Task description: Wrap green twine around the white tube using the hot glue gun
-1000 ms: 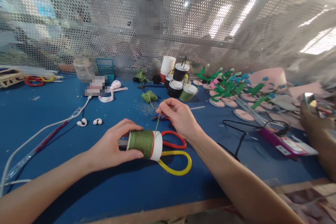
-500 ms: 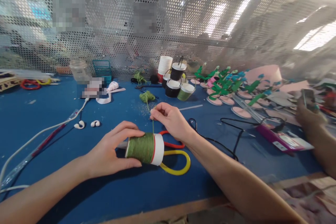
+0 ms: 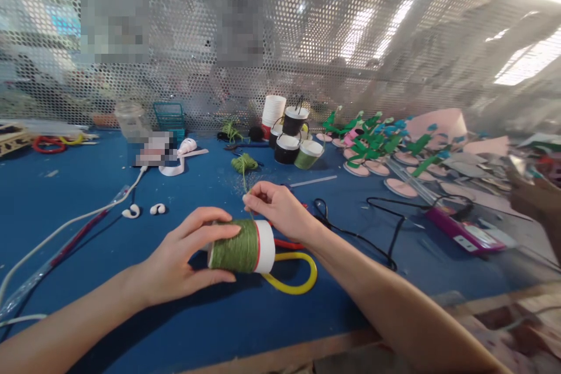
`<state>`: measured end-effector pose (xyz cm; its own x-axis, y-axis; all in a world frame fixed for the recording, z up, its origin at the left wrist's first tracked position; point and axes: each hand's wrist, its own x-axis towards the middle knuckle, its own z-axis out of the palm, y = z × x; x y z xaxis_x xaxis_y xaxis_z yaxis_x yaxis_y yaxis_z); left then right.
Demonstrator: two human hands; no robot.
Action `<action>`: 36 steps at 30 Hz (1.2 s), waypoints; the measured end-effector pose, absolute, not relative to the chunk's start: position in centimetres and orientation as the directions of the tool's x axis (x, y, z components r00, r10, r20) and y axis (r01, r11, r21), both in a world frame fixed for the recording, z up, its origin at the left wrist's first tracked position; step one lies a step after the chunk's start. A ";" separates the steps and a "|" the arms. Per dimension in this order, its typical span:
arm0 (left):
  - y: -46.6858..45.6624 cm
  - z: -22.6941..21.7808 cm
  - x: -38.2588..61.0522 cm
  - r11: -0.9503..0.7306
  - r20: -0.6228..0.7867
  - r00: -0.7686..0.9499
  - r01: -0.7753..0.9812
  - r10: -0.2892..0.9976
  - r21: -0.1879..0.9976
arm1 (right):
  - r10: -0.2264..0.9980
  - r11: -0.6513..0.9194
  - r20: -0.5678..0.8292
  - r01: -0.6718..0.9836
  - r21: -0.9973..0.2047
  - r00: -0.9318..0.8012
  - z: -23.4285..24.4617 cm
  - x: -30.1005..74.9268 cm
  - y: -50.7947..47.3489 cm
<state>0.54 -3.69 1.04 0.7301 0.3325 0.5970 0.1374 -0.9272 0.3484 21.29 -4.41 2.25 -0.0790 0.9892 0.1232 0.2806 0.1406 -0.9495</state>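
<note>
My left hand [image 3: 184, 260] is wrapped round a spool of green cord [image 3: 241, 246], held on its side just above the blue table [image 3: 87, 204]. My right hand [image 3: 277, 209] hovers right behind the spool and pinches the free end of the green cord between thumb and fingers. Under the spool lie scissors with red and yellow loop handles [image 3: 298, 272]. A small bundle of green cord [image 3: 244, 163] rests on the table further back.
Black and green cups [image 3: 293, 143] and stacked white cups [image 3: 274, 110] stand at the back. Pink discs with green and blue foam pieces [image 3: 385, 152] fill the right. Also there: a black cable [image 3: 381, 228], a purple device [image 3: 464, 234], a white cable [image 3: 65, 225], earbuds [image 3: 144, 210], a mesh screen [image 3: 280, 41]. Another person's arm [image 3: 539, 204] is at the far right.
My right hand has come down and left, close to the spool, shortening the length of cord between them. The person's arm at the right has drawn back.
</note>
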 end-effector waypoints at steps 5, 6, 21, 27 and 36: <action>-3.6 1.4 0.4 -0.965 0.610 0.754 0.128 0.245 0.230 | 0.989 0.124 0.095 0.277 -0.953 -0.116 2.2 21.2 -4.5; -3.6 1.4 0.4 -0.970 0.611 0.758 0.125 0.229 0.209 | 0.989 0.116 0.086 0.275 -0.954 -0.121 2.2 21.2 -4.5; -3.2 1.3 0.7 -0.996 0.674 0.733 0.086 0.086 0.034 | 0.988 0.034 -0.002 0.228 -0.973 -0.156 2.1 20.9 -4.2; -3.3 1.4 0.6 -0.995 0.663 0.744 0.090 0.089 0.032 | 0.993 0.033 0.004 0.245 -0.969 -0.115 1.8 21.0 -4.0; -2.5 0.5 0.7 -0.830 0.633 0.542 0.298 0.553 0.471 | 0.987 0.136 0.110 0.242 -0.961 -0.117 3.2 21.4 -5.3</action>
<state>0.69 -2.53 0.46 0.5422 0.5531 0.6325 0.2982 -0.8304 0.4706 21.37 -5.28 3.20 -0.1170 0.9870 0.1101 0.2418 0.1358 -0.9608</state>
